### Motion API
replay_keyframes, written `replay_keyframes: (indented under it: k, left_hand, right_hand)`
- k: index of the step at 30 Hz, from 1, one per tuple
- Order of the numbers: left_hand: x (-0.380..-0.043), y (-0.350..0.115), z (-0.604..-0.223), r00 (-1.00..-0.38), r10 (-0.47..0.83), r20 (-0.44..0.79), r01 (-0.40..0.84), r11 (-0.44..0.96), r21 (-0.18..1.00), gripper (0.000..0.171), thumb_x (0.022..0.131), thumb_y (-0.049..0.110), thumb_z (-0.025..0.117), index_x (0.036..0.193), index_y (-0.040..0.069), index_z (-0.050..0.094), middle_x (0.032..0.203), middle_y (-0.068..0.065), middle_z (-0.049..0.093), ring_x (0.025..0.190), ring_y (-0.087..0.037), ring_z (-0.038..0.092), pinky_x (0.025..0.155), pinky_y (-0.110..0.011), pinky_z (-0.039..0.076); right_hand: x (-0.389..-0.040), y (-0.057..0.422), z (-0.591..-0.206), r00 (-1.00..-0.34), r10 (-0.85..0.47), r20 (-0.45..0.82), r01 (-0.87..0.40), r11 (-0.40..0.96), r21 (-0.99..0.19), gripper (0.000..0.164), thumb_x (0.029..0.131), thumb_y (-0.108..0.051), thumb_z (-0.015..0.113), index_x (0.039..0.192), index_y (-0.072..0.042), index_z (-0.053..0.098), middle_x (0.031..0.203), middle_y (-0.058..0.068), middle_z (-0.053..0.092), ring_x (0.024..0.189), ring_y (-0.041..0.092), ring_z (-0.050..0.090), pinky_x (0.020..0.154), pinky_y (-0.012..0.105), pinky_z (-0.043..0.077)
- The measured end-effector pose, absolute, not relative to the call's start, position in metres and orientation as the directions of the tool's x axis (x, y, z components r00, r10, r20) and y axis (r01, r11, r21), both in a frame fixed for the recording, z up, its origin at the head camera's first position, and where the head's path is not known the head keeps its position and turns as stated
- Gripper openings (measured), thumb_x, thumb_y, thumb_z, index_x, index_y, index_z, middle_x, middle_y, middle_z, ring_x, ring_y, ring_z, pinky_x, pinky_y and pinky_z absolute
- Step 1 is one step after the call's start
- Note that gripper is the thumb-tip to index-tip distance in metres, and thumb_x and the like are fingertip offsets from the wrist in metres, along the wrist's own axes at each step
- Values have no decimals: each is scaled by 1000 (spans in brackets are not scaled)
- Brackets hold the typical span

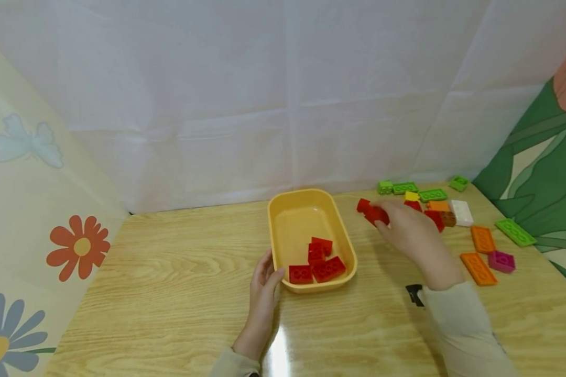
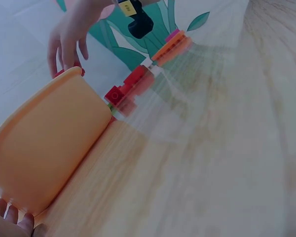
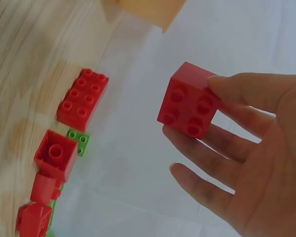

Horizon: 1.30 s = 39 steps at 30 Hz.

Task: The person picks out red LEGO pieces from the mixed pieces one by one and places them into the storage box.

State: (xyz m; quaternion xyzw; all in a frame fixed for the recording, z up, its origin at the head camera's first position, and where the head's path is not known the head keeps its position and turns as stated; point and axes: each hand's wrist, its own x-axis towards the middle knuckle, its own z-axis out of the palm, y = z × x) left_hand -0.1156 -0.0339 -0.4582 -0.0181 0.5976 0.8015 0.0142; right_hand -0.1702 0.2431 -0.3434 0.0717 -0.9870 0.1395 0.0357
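My right hand [image 1: 407, 225] is raised to the right of a yellow-orange plastic bin [image 1: 275, 230]. Between thumb and fingers it pinches a red two-by-two toy building brick [image 3: 187, 101], whose four studs face the right wrist camera. My left hand [image 1: 262, 285] grips the bin at its near left side, with the thumb at the rim and the fingers along the outer wall. Several red bricks [image 1: 329, 268] lie in the near part of the bin. Below the held brick, a longer red brick [image 3: 84, 98] stands on the table among other red ones.
Farther right are green bricks [image 1: 433, 195], a white brick [image 1: 461, 213], flat orange bricks [image 1: 478, 268] and a magenta brick [image 1: 502, 261]. A white cloth [image 1: 193, 115] hangs along the table's back edge. A black device [image 2: 140, 24] sits at my right wrist.
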Motion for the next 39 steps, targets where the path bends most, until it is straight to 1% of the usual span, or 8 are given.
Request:
replay_keyframes:
  k: [3,6,10,14,22,30,34,39]
  left_hand:
    - [-115,-34,-458,-999,5,-48,-47,-285,957,56,92,12,52,143,4,32,154,-17,32,138,-27,31,116,-53,24]
    - [-115,-34,-458,-999,0,-50,-47,-287,957,56,92,12,52,143,4,32,153,-17,33,138,-27,32,116,-52,25]
    - [-117,-33,-458,-999,-11,-46,-41,-284,958,56,91,12,53,143,3,33,153,-17,34,137,-27,33,114,-50,27]
    - [-117,-32,-458,-999,-17,-41,-35,-272,962,56,91,13,54,143,3,34,152,-18,34,137,-28,34,114,-50,29]
    - [-116,-33,-458,-999,-10,-53,-48,-280,959,58,91,15,54,143,4,33,153,-17,33,137,-27,32,115,-51,26]
    - [-116,-33,-458,-999,-14,-48,-42,-277,960,57,91,14,53,143,3,32,153,-18,33,137,-27,32,115,-51,26]
    - [-116,-33,-458,-999,-18,-39,-33,-260,965,57,91,14,54,143,2,33,152,-20,34,137,-29,33,114,-51,29]
    - [-116,-33,-458,-999,-19,-39,-33,-265,964,57,91,13,54,143,2,33,152,-19,34,136,-28,34,114,-50,29]
  right_hand:
    - [-169,238,-344,-986,-148,80,-164,951,-261,47,88,-17,59,132,-2,50,137,29,50,119,46,46,91,65,46]
    - [-169,233,-344,-981,-172,93,-190,951,-245,47,88,-17,60,131,-3,51,134,29,53,117,46,49,90,64,47]
    - [-168,226,-344,-969,-215,117,-238,941,-239,46,87,-15,61,130,-2,51,131,29,56,116,44,51,93,63,47]
    - [-167,220,-345,-966,-235,107,-255,935,-246,47,88,-17,61,130,-1,51,130,27,58,117,43,51,95,62,46]
    - [-165,209,-350,-959,-254,126,-278,931,-238,45,86,-19,65,127,-4,55,123,21,65,106,36,60,86,56,54]
    - [-164,199,-351,-957,-265,121,-288,921,-261,44,85,-19,65,126,-6,55,123,19,64,108,35,59,88,56,53]
    - [-162,196,-352,-941,-298,163,-330,914,-236,44,83,-17,68,124,-6,57,122,18,66,107,35,59,89,56,53]
    - [-161,192,-353,-930,-324,173,-357,909,-214,44,82,-17,68,124,-7,58,123,18,65,109,35,59,91,56,51]
